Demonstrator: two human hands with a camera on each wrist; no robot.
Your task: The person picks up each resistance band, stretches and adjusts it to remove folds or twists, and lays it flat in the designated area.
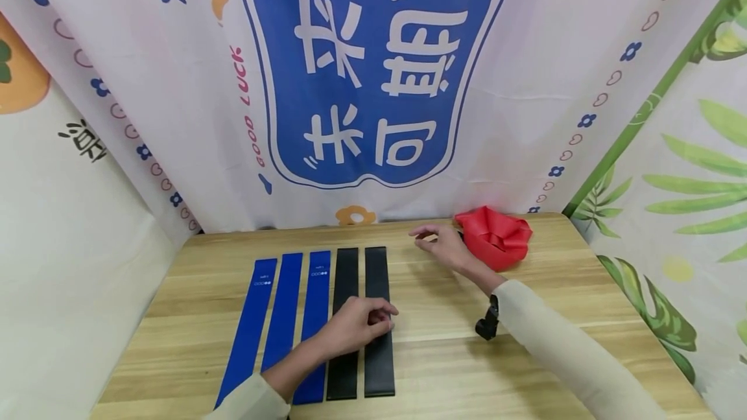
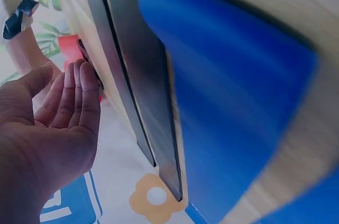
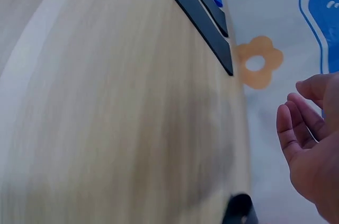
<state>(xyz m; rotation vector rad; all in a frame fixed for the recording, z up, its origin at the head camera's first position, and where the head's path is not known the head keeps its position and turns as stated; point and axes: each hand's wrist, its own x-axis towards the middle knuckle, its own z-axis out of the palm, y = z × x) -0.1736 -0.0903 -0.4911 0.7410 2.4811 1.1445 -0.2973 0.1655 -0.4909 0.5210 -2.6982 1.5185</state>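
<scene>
Three blue resistance bands (image 1: 316,329) lie flat side by side on the left of the table, with light print near the far ends of two. To their right are two black resistance bands (image 1: 379,361), parallel to them. My left hand (image 1: 353,324) hovers over the black bands, fingers loosely bent and nothing in them; the left wrist view shows the hand (image 2: 63,107) with its palm bare. My right hand (image 1: 446,248) is held above the far part of the table, fingers relaxed, holding nothing. Just right of it sits a crumpled red band bundle (image 1: 496,238).
The wooden table (image 1: 443,368) ends at a printed curtain (image 1: 513,115) along its back edge. Leaf-patterned cloth (image 1: 694,212) hangs at the right side. A dark wrist-worn device (image 1: 489,323) sits by the right sleeve.
</scene>
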